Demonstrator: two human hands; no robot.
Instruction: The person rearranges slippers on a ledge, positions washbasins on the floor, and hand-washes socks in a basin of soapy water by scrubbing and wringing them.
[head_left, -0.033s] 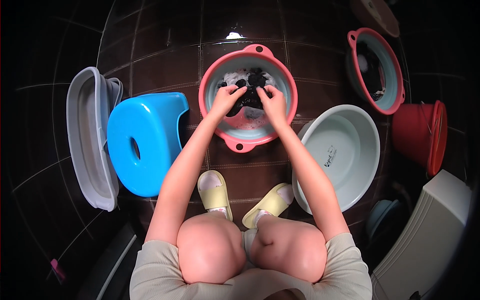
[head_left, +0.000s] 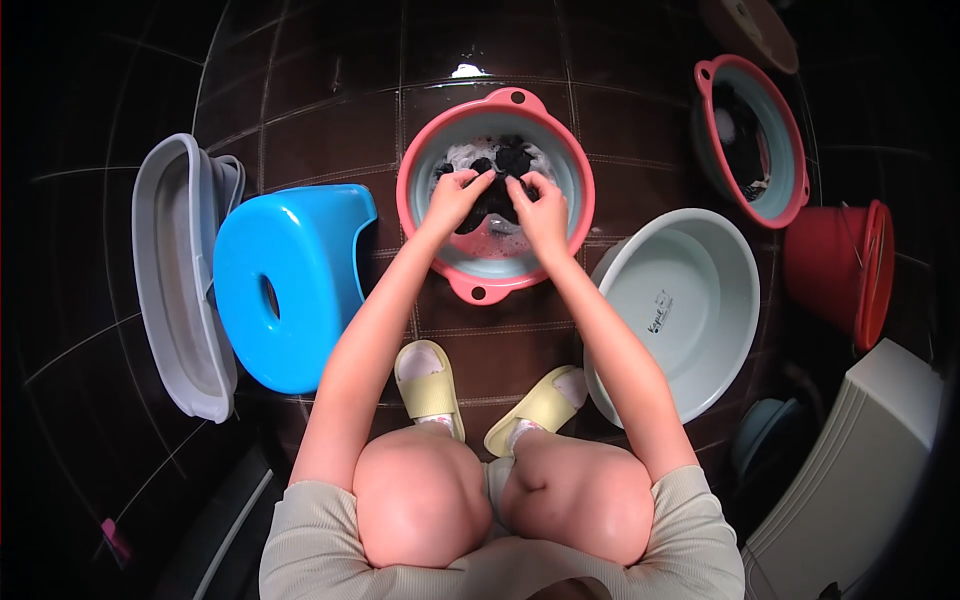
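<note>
Presently, one dark cloth (head_left: 494, 205), inside the pink-rimmed basin (head_left: 411, 170), was pinched between thumb and bent fingers of the left hand (head_left: 456, 200) and likewise the right hand (head_left: 543, 212). Handling was judged under way, unfinished; a further dark bundle (head_left: 513, 160) lay beyond. Second basin (head_left: 802, 180), far right: dark contents (head_left: 748, 150), done or waiting, could not be told.

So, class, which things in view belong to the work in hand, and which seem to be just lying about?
In the work:
- left hand and right hand
- dark cloth at their fingers
- pink-rimmed basin holding it

Apparently lying about:
- blue stool
- pale round basin
- red bucket
- grey oblong tub
</note>
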